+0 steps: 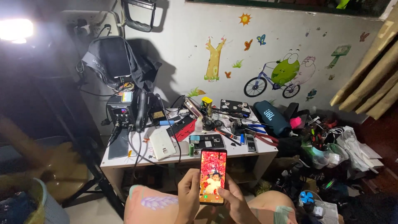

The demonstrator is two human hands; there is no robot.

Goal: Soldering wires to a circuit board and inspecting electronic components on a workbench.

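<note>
I hold a lit smartphone [213,176] upright above my lap, its screen showing a red picture. My left hand [188,195] grips its left edge. My right hand [237,203] supports the lower right side, thumb resting near the bottom of the screen. Just beyond the phone stands a low white table [124,159]. On it lie an opened phone body [206,141], a white phone back cover [162,143] and red-handled pliers [261,137].
A black soldering station [121,109] with cables sits at the table's left. A dark cylindrical speaker [271,117] lies at the right, beside a heap of tools and bags on the floor [331,153]. A bright lamp [15,30] glares top left. A stool [68,166] stands left.
</note>
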